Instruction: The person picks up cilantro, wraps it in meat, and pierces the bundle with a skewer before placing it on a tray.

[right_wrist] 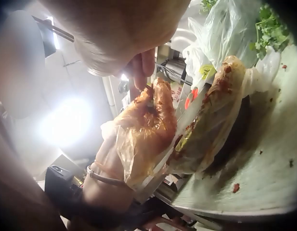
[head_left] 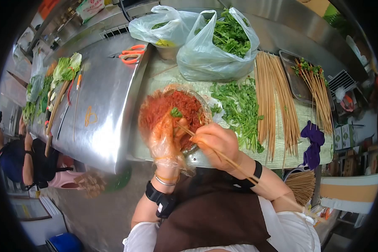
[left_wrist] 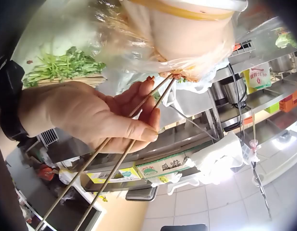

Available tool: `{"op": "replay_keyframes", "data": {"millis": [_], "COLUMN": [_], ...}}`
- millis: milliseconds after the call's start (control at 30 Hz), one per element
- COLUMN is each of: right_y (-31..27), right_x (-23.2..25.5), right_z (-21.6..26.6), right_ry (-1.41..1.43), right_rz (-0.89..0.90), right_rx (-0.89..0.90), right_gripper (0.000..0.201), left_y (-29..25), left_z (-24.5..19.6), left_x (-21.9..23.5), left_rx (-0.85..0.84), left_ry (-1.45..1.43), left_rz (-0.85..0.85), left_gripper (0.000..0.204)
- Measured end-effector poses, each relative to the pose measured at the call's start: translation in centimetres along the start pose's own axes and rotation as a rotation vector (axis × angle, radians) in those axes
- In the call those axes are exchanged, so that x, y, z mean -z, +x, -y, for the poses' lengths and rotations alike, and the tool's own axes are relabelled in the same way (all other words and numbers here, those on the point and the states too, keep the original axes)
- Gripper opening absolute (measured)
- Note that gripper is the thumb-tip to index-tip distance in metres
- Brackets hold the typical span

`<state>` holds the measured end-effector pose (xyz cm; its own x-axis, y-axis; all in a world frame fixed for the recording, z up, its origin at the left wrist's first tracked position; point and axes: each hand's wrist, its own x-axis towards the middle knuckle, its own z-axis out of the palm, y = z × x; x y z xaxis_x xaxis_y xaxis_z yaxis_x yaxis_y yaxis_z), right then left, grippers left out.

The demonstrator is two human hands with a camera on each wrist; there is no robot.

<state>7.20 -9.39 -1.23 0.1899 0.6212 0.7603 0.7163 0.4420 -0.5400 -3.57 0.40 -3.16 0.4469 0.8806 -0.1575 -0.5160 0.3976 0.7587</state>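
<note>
My left hand (head_left: 164, 138), in a clear plastic glove smeared red, is over a plastic-lined bowl (head_left: 206, 110) of red-coated mix (head_left: 189, 103). A small green cilantro sprig (head_left: 176, 112) shows at its fingers, which curl in a pinch in the right wrist view. My bare right hand (head_left: 218, 147) pinches two thin bamboo skewers (left_wrist: 105, 185) between thumb and fingers. Their tips meet the gloved left fingers, and their long ends slant back past my right forearm. What the left fingers hold besides the sprig is hidden by the glove.
Loose cilantro (head_left: 237, 109) lies right of the bowl, beside rows of bamboo skewers (head_left: 271, 101). A tray (head_left: 290, 80) holds filled skewers. Behind stands a plastic bag (head_left: 197, 63) of greens. Orange-handled scissors (head_left: 132, 54) and a purple cloth (head_left: 313, 143) lie farther out. Another person (head_left: 19, 161) is at left.
</note>
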Motion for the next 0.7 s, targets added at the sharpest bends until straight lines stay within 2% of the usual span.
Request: {"op": "replay_keyframes", "data": {"millis": [100,200,333,467,500,567,633,700], "right_y": [0.6,1.1,0.4,0.3,0.2,-0.6,-2.3,-4.2], "right_x": [-0.9,-1.4,-1.7,-0.9,0.0,3.0,6.6,10.0], "right_z": [0.0,-0.6,-0.8,-0.7,-0.6,-0.2,0.1,0.0], "right_ry": [-0.013,0.038,0.217,0.205,0.208,0.324,0.685,0.747], "right_rz": [-0.043,-0.065,-0.123,-0.161,-0.144,-0.066,-0.116,-0.349], "right_rx": [0.023,-0.062,-0.302,-0.34,-0.373,-0.513,-0.912,-0.777], "right_gripper": [0.01,0.006,0.01,0.016,0.017,0.018,0.02,0.023], "left_y": [-0.3,-0.2,0.0,-0.1,0.5,1.2,2.5,3.8], "left_z": [-0.2,0.1,0.7,0.5,0.6,-1.0,-2.5,-3.1], "left_x": [-0.2,-0.3,0.0,0.0,0.8,-0.2,0.3,1.9], "left_rx": [-0.048,-0.129,-0.164,-0.078,-0.115,-0.214,-0.226,-0.342], "left_ry": [0.138,0.136,0.19,0.205,0.214,0.242,0.21,0.358], "left_rz": [0.031,0.045,0.085,0.149,0.215,0.148,0.025,0.028], "left_gripper": [0.025,0.024,0.024,0.028,0.029,0.033,0.039,0.043]}}
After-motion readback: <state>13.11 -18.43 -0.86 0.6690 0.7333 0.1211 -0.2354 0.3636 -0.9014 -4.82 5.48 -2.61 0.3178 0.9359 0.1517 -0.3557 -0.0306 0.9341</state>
